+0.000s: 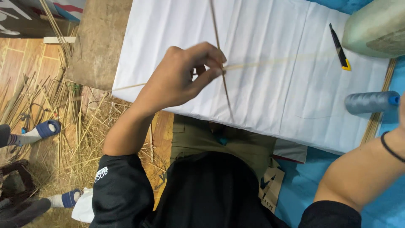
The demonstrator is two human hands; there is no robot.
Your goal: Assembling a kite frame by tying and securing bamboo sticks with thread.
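**Two thin sticks pinched into a cross**

The left hand (181, 78) is up over the white paper (261, 63). Its thumb and fingers pinch two thin sticks right where they cross. The long stick (219, 50) runs away from the hand toward the top and comes out a little way below the fingers. The flat stick (274, 62) runs sideways, out to the right of the hand, and a bit of it pokes out to the left too. It looks blurry, so it may be shaking.

The right hand is almost out of the picture. Only the arm and wrist (371, 164) with a black band show, so I cannot tell if that hand is open or holding something. A grey spool of thread (371, 102) lies just above that wrist, on the edge of the paper. A thin line on the paper near the spool may be thread, but it is too thin to be sure.

To do this bit well, I think the pinch has to stay right on the crossing spot. If the fingers slide, the cross can go crooked. The sticks are thin, so a soft, steady squeeze seems better than a hard one.

Farther right of the left hand, a black and yellow cutter (339, 48) lies on the paper. To the left of the arm, straw and spare sticks (63, 105) cover the floor.
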